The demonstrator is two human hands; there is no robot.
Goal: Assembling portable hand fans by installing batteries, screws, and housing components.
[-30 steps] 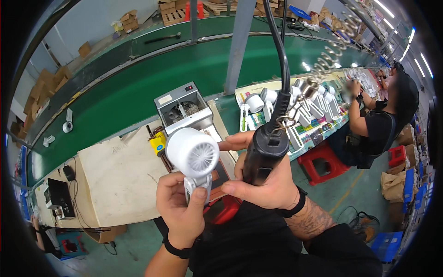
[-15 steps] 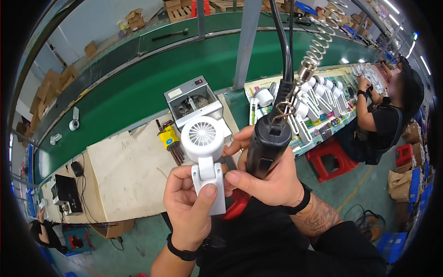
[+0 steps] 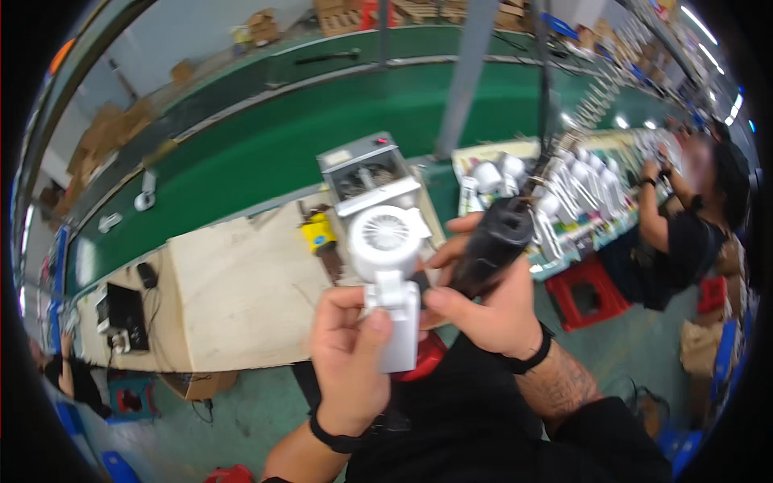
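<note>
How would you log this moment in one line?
left hand: holds white fan; right hand: holds black tool on coil spring; beyond fan: open grey box; farther right: other white fans

A long green conveyor belt (image 3: pixel 282 153) crosses the room. Beyond it stand a pale wall (image 3: pixel 193 40) and heaped cardboard boxes (image 3: pixel 105 137). A grey metal post (image 3: pixel 469 72) rises at its near edge. On its near side are a paper-covered desk (image 3: pixel 241 290), green floor (image 3: pixel 266 402) and a red plastic stool (image 3: pixel 586 294); tube lights (image 3: pixel 699 26) glow above its right end.
</note>
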